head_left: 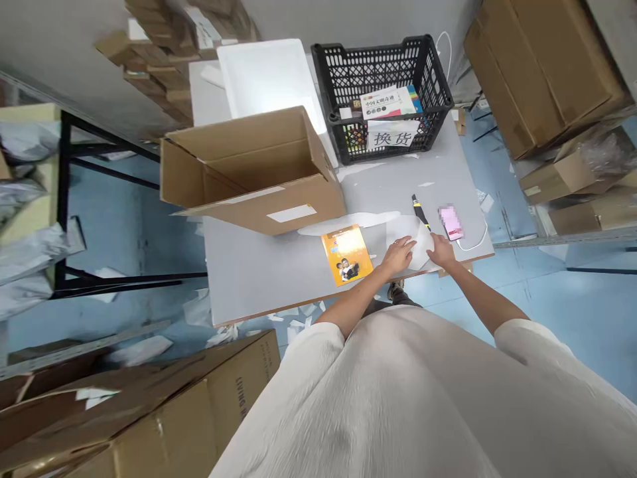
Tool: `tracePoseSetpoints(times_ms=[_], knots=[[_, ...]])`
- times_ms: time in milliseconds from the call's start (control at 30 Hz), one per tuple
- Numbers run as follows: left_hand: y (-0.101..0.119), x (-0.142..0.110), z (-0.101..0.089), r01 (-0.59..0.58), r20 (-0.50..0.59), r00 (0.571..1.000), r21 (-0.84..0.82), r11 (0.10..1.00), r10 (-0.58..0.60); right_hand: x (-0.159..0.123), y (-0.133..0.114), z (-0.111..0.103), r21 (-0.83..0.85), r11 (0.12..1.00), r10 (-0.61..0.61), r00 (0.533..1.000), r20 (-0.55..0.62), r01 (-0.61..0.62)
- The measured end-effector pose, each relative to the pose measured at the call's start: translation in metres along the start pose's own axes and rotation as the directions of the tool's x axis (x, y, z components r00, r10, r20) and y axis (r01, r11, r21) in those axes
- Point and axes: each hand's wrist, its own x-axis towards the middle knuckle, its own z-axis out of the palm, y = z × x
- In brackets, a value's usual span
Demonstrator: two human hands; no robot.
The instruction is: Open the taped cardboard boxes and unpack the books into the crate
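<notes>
A white sheet, which looks like paper or a thin mailer, lies near the front edge of the grey table. My left hand rests on its left part, fingers stretched out and pressing it flat. At the sheet's right edge, my right hand has its thumb and fingers closed on the border, where the sheet looks folded. Just beyond the hands is a black and yellow utility knife. An orange-yellow book lies flat to the left of my left hand.
A phone on a white cable lies right of the knife. An open cardboard box stands at left, before a white foam box. A black crate holds books at the back. Paper scraps litter the floor; cartons and shelving surround the table.
</notes>
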Motion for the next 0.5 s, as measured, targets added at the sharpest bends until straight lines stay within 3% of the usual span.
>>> tracePoseSetpoints(times_ms=[100,267,500], knots=[[0.006,0.014,0.010,0.013,0.089,0.996,0.129,0.992,-0.024,0.003,-0.014,0.007,-0.045,0.991,-0.121,0.991,0.054,0.123],[-0.004,0.022,0.020,0.197,0.171,0.956,0.222,0.955,-0.237,0.009,-0.037,0.018,-0.070,0.972,-0.210,0.966,0.148,0.222],[-0.010,0.024,0.028,0.267,0.119,0.947,0.227,0.937,-0.298,0.013,-0.042,0.017,-0.104,0.959,-0.247,0.956,0.155,0.265]])
